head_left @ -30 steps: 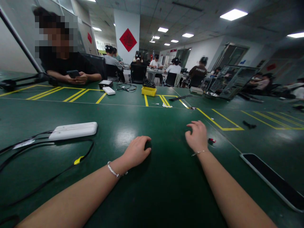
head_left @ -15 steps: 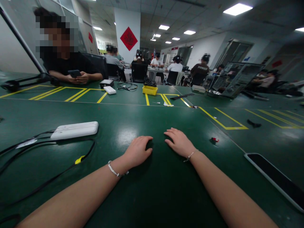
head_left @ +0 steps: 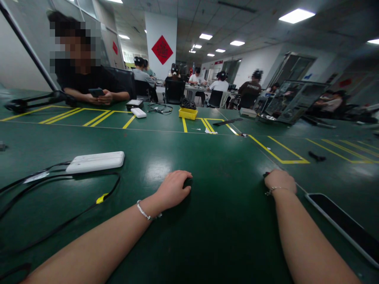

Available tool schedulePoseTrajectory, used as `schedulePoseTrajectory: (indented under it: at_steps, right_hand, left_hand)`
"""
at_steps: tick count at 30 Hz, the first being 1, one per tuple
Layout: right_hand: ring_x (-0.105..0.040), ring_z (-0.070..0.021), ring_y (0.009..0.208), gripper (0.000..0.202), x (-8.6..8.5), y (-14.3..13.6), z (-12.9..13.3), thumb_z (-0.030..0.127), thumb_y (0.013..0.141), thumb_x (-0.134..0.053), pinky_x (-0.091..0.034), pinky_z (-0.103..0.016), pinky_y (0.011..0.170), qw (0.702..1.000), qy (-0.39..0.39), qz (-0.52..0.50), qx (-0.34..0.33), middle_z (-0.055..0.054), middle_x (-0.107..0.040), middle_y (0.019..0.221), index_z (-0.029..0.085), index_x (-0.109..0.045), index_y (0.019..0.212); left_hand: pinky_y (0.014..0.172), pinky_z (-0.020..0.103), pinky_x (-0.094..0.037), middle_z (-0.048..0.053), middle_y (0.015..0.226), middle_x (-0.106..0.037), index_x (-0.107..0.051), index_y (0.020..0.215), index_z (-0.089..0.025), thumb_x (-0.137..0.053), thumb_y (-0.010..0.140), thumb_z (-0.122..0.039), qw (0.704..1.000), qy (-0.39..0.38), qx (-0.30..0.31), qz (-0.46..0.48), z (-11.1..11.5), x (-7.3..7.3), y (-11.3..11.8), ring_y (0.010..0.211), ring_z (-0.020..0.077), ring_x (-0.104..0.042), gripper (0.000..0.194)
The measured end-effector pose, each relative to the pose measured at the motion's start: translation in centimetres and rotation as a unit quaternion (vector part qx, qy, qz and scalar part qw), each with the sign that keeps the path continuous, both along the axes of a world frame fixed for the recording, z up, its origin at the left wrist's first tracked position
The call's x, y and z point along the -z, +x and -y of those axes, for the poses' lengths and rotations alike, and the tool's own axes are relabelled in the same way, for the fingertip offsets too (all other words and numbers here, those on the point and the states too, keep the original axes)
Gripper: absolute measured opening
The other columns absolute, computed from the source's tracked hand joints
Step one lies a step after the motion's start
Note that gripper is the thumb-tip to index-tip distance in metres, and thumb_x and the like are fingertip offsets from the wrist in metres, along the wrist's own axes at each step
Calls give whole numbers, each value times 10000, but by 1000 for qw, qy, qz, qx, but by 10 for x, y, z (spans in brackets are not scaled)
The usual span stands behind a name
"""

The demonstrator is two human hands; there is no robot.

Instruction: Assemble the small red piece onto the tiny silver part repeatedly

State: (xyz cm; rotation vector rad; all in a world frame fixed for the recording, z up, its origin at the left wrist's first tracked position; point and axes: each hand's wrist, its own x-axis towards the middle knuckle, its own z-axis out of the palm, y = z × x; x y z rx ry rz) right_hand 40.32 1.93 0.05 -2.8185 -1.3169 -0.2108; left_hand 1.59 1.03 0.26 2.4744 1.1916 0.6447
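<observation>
My left hand (head_left: 175, 189) rests on the green table (head_left: 207, 221) near the middle, thumb apart from the slightly bent fingers, with nothing in it. Farther right, my right hand (head_left: 280, 181) is low over the table with its fingers curled in. A small black object (head_left: 265, 174) shows at its fingertips; the rest of that object is hidden by the hand. To the right of this hand lies a dark flat device with a pale rim (head_left: 343, 225).
A white power bank (head_left: 96, 162) with black cables (head_left: 71, 217) lies at left. Farther back are a yellow bin (head_left: 188, 114), a small white box (head_left: 138, 113) and an open metal case (head_left: 296, 100). A seated person (head_left: 89, 81) holds a phone across the table.
My right hand has moved right, from near my left hand to the small black and red object, and its fingers have closed there. My left hand has barely moved.
</observation>
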Motion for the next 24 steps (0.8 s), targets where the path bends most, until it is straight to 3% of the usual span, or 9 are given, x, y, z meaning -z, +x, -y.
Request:
schedulePoseTrajectory:
  at_steps: [7,13,19,24]
  right_hand:
    - [-544,-337,881,331,-7,-14,1,273,677,-459,-462,-399,627,1000,1,-5,-2,-219,-572,964,88,-613,904]
    - [-554,-323,851,307,-7,-16,1,220,670,-451,-458,-400,611,1000,3,-3,-3,-217,-577,952,99,-616,898]
    - [-555,-279,871,322,-7,-21,-3,169,713,-396,-439,-357,669,997,-12,16,-80,-162,-584,952,153,-605,958]
    - [-554,-270,879,319,-8,-22,-6,178,744,-385,-430,-346,663,997,-14,13,-74,-145,-587,963,187,-601,978]
  left_hand:
    - [923,367,-346,31,1106,-550,-502,1011,-211,-491,729,-216,1000,-3,8,2,-1,1,0,1054,196,-467,282]
    - [927,374,-341,29,1118,-545,-512,987,-216,-493,727,-217,1000,-5,8,2,0,0,-1,1059,196,-465,261]
    - [928,369,-339,27,1118,-546,-524,977,-215,-490,730,-214,1000,-4,15,0,-1,0,-1,1060,189,-464,249]
    - [929,366,-336,29,1124,-544,-531,971,-217,-500,728,-217,1000,-1,15,-1,-2,2,0,1063,191,-462,245]
